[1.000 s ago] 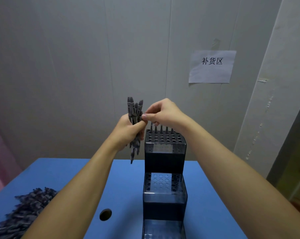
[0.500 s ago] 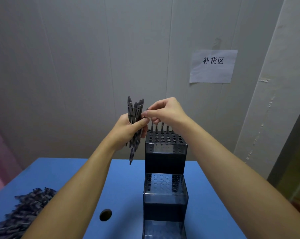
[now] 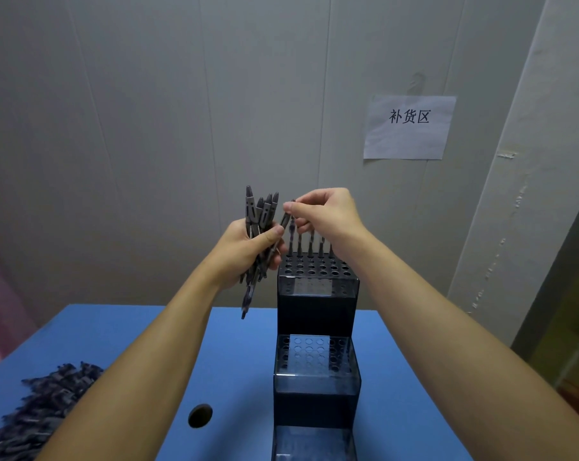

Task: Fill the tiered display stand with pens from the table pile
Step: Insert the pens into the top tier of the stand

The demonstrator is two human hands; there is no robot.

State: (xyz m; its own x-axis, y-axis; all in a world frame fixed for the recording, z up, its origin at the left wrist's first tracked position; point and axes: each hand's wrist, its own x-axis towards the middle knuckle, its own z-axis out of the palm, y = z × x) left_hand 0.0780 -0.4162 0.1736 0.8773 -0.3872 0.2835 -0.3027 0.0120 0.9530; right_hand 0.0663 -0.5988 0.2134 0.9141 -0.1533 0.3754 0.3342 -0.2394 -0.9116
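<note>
- I see the dark, translucent plastic tiered display stand [image 3: 316, 331] standing upright on the blue tabletop [image 3: 122, 331], with a grid of holes in each step.
- Only the back row of the top tier holds pens; about five dark pens [image 3: 310, 245] stand there, partly hidden by my right hand.
- The other top-tier holes and the whole middle tier look empty; the lowest tier is cut off.
- My left hand [image 3: 248, 249] grips a bundle of dark grey pens [image 3: 259, 221] beside the stand's top.
- My right hand [image 3: 328, 216] pinches a single dark pen [image 3: 284, 221] at its upper end, drawing it from the bundle.
- A large pile of dark pens [image 3: 39, 404] lies at the tabletop's left edge.
- I judge the task barely begun.
</note>
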